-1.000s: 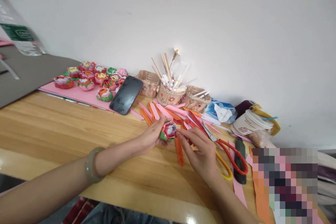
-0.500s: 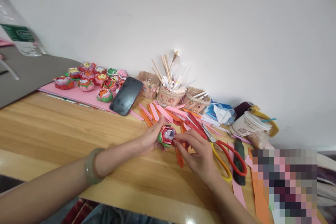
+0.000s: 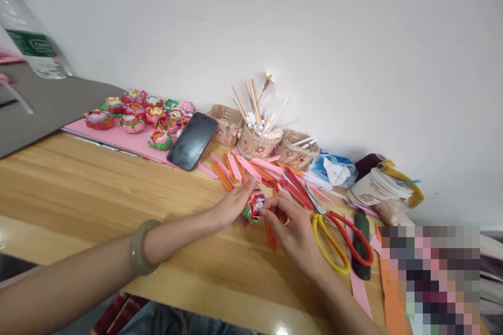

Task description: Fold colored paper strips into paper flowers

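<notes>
Paper flowers [image 3: 131, 124] are sitting on pink sheet [image 3: 135, 142], phone [image 3: 192, 141] lying alongside. Left hand [image 3: 231, 209] is cradling multicoloured flower [image 3: 254, 205] over table [image 3: 98, 193], fingers partly hidden; right hand [image 3: 294, 225] is pinching its pale centre between fingers. Red-handled scissors [image 3: 319, 207] are lying nearby.

Left hand [image 3: 231, 208] and right hand [image 3: 294, 225], both on one paper flower [image 3: 254, 206]!
The left cups its side, the right pinches at the pale centre; folded strips [image 3: 248, 167] lie just beyond, red-handled scissors [image 3: 319, 208] sit to the right, and a phone [image 3: 192, 141] rests beside massed blooms [image 3: 132, 110] on pink paper [image 3: 118, 139].
</notes>
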`<state>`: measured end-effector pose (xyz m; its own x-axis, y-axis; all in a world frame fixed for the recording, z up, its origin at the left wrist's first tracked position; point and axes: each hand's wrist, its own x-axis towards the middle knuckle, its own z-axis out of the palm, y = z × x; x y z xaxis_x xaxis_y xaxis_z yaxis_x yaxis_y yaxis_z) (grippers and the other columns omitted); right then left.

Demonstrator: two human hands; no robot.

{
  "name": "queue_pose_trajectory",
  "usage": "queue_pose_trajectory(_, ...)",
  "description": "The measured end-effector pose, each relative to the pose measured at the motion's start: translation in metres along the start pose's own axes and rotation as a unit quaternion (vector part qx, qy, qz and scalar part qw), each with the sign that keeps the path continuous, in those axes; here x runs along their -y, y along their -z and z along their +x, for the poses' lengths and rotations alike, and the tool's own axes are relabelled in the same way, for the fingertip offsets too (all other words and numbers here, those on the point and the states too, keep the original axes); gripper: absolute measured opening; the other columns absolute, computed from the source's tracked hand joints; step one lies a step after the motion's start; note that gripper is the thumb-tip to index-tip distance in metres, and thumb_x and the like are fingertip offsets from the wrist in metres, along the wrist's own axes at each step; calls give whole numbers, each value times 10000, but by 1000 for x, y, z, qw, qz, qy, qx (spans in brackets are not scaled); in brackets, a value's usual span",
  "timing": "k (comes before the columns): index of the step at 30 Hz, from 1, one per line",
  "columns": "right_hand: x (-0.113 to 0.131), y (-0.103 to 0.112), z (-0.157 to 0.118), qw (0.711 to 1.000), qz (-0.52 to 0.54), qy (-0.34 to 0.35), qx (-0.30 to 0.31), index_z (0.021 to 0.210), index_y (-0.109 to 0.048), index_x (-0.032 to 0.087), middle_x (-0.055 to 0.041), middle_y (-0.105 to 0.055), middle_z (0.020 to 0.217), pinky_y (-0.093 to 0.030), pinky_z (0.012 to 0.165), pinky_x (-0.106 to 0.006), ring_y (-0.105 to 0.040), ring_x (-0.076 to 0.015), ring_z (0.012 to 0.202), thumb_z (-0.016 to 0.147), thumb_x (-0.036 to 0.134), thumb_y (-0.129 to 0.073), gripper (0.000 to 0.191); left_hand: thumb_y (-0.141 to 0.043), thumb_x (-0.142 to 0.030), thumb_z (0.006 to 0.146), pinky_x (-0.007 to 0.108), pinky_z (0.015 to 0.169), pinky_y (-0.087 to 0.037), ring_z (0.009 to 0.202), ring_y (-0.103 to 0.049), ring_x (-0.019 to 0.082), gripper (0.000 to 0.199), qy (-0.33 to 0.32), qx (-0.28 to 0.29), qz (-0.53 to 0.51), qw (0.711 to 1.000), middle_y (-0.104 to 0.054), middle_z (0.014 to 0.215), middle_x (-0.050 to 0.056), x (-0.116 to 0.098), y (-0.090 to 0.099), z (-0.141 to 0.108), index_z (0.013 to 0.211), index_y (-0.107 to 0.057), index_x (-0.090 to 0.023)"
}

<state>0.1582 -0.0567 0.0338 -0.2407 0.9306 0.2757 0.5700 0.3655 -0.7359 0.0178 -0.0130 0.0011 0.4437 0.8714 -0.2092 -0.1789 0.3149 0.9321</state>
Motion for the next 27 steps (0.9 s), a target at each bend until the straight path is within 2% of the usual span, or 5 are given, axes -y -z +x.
queue_pose_trajectory(4, 0, -3, 1, 999, -1, -26, -22, 711, -579, 179, 5, -546, 656, -361, 537, -223, -469, -115, 582, 849, 229, -528, 156, -407, -773, 667, 224, 361, -400, 423, -456, 106, 611, -21, 1, 19, 1000, -471, 494, -17, 1, 1, 1, 629, -497, -170)
queue_pose_trajectory(7, 2, -1, 2, 999, 21, -42, -23, 705, -585, 176, -2, -561, 663, -376, 548, -229, -493, -125, 602, 859, 240, -505, 185, -427, -753, 677, 213, 365, -397, 423, -471, 101, 592, 3, 14, -11, 1000, -486, 500, -15, -2, 1, 0, 638, -502, -167)
queue_pose_trajectory(13, -2, 5, 0, 999, 28, -7, -36, 891, -665, 194, -34, -615, 759, -417, 592, -254, -552, -153, 688, 867, 259, -508, 172, -417, -759, 677, 189, 339, -365, 385, -465, 80, 618, 73, 17, -87, 993, -531, 529, -14, -7, 1, -1, 682, -514, -149)
queue_pose_trajectory(19, -4, 7, -1, 997, 9, 21, -77, 827, -649, 185, -9, -577, 691, -375, 485, -223, -487, -108, 551, 835, 210, -528, 124, -374, -773, 684, 192, 316, -340, 358, -448, 81, 640, 101, 19, -92, 990, -533, 511, -13, -15, -1, -4, 679, -518, -149)
queue_pose_trajectory(27, 0, 5, -2, 996, -48, 69, -32, 803, -630, 185, -14, -572, 685, -415, 541, -238, -520, -121, 594, 841, 187, -535, 103, -398, -785, 655, 190, 355, -381, 435, -486, 95, 652, 29, 27, -37, 999, -539, 563, -8, -4, 3, -2, 714, -553, -154)
